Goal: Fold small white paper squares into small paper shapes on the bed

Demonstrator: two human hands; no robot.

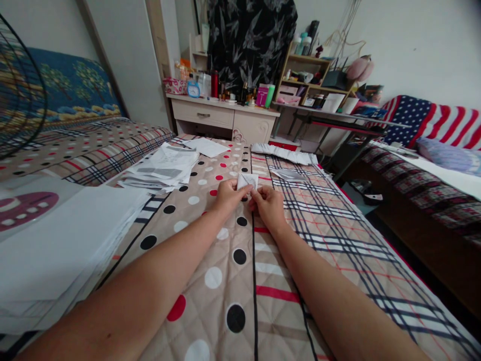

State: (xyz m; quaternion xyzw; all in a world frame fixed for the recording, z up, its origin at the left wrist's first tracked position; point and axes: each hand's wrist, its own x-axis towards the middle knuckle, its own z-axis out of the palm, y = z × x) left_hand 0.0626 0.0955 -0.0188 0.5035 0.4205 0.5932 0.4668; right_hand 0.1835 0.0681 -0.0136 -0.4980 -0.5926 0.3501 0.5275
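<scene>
Paper, folded small (247, 179), was held just above or against the patterned bed cover (221, 321), near the middle of the view. At least one slanting fold line was visible on its upper face, so folding was judged to be partly done at least. Whether any further creases were left to be made could not be told.

The fingers of the left hand (229, 195) were closed to a pinch, with the paper gripped at its left and lower edge, the thumb laid across the front. The fingers of the right hand (270, 204) were also drawn nearly together, and the lower right corner was pinched at the tips. Little gap was seen between the two hands.

A loose pile of printed sheets (161, 168) was noted to the left, with a white sheet (208, 147) beyond. A larger paper stack (67, 245) was seen nearer, at far left. To the right, a long white folded strip (283, 152) and a small flat grayish piece (288, 174) were laid out, both apart from the hands.
</scene>
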